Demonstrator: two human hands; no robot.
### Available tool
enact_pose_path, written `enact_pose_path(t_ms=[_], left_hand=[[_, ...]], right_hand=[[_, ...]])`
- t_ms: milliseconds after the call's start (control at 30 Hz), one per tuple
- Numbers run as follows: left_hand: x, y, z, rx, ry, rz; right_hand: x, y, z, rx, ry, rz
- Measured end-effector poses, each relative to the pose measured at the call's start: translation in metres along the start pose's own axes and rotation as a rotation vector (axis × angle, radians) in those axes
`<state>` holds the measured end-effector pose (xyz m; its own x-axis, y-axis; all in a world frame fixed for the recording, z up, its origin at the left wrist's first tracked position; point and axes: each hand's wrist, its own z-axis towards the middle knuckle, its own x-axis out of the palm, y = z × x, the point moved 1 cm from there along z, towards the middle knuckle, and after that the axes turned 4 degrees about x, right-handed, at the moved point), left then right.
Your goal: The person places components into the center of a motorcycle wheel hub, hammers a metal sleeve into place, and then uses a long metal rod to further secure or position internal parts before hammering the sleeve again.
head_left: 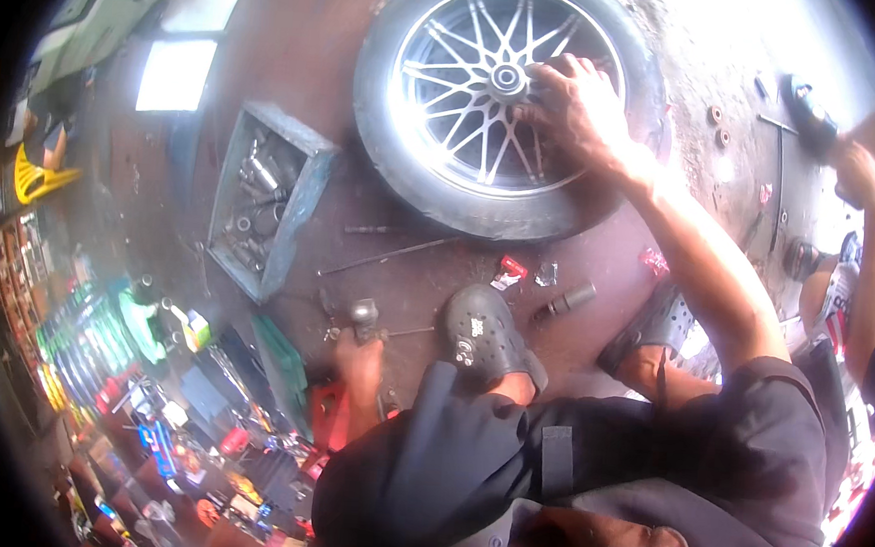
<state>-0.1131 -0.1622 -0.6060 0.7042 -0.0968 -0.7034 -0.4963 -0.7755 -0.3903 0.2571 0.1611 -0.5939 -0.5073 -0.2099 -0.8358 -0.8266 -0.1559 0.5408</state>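
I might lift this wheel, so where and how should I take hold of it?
Probably by the tyre's outer edge, from left and right at once: the wheel appears to lie flat, and its thick, rounded rubber surrounds the spoked rim.

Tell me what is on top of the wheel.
The right hand is on the wheel, its fingers by the hub. Spokes show beside the hand; whatever lies directly beneath it is covered.

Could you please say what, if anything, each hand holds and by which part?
The left hand holds what looks like a hammer, below its head. The right hand is at the wheel hub; any hold is unclear.
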Motion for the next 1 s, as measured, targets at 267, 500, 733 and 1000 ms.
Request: enact_pose_path(t_ms=[267,500,733,1000], left_hand=[[-0.038,-0.234,-0.019,0.501,0.135,-0.548],[-0.002,-0.333,0.023,0.818,-0.004,-0.054],[0.033,-0.358,0.036,0.996,-0.063,0.306],[0.038,-0.346,0.032,0.933,-0.06,0.39]], right_hand=[[-0.005,-0.006,0.006,0.004,-0.104,-0.034],[-0.012,0.004,0.0,0.063,-0.016,0.009],[0.0,-0.003,0.005,0.024,-0.035,0.007],[0.007,-0.012,0.003,-0.106,-0.275,-0.042]])
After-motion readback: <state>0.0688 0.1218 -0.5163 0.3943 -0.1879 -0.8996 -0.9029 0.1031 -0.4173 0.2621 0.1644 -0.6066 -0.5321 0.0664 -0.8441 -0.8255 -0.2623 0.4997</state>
